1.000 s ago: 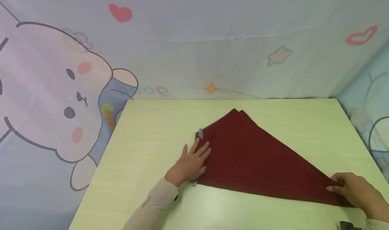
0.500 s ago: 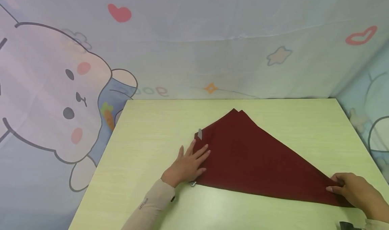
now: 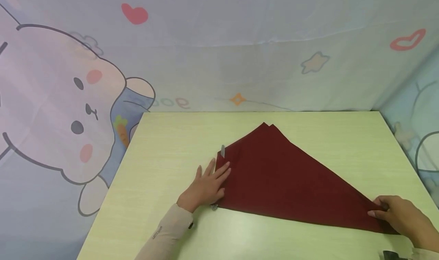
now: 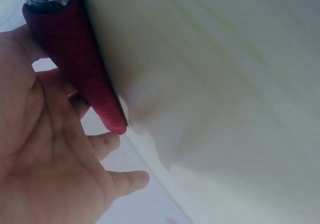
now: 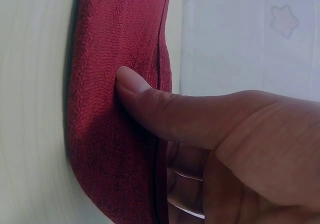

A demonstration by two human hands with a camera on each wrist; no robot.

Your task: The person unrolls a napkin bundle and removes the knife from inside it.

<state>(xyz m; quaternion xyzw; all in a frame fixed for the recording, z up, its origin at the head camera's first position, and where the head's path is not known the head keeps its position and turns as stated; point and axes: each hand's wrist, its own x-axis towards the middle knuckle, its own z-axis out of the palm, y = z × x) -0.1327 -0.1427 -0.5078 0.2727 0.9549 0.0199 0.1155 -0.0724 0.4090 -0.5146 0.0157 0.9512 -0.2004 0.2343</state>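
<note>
A dark red folded cloth lies on the table, tapering toward the right; its woven texture shows in the right wrist view. My left hand rests with spread fingers on its left edge. In the left wrist view, the palm of the left hand is beside the cloth's rolled-looking edge. A small grey piece shows at the cloth's upper left corner, and a shiny silvery bit at the lower left. My right hand pinches the narrow right end, thumb on top and fingers behind.
The pale yellow-green table surrounds the cloth. A printed curtain with hearts, a star and a bear-like figure hangs behind and at the sides. A black object sits by the right wrist at the bottom edge.
My left hand has slid a little to the left, and the cloth's left edge with the grey piece and silvery bit has shifted left with it. The right hand has stayed in place.
</note>
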